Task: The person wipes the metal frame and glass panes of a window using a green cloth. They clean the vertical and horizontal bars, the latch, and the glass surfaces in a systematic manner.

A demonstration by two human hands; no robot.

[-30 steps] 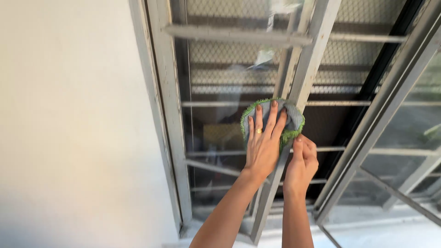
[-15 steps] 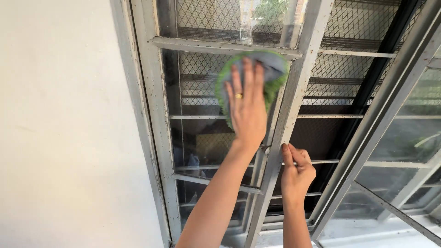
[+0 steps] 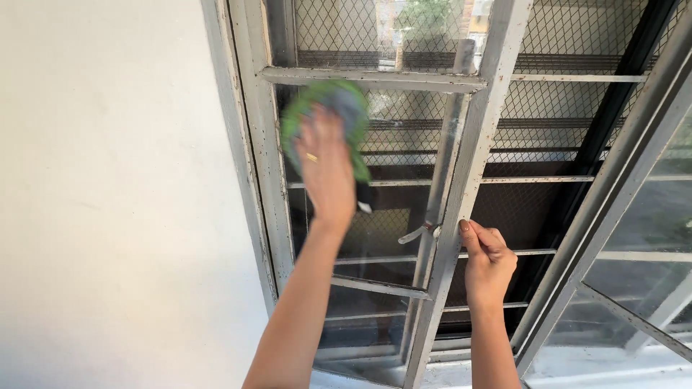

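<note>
I see a round green cleaning cloth with a grey middle pressed flat on the glass pane of the grey metal window frame. The cloth is in the upper left corner of this pane, just under the horizontal crossbar of the frame and just beside the left upright. It is blurred, so I cannot tell its texture.

The left hand lies over the cloth with the palm toward the glass and the fingers spread and straight, pushing the cloth on the pane; it is not closed around it. There is a thin ring on one finger. The forearm comes up from the bottom edge of the view.

The right hand is lower and to the right of the cloth, well apart from it. Its fingers are together and bent around the middle upright of the frame, so it grips this bar. Just left of this hand, a small metal latch handle stands out from the frame.

Behind the glass I see a diamond-pattern wire mesh and horizontal bars. Left of the frame is a plain white wall. Right of the frame an open window sash with glass is tilted outward, and a pale sill is under it
</note>
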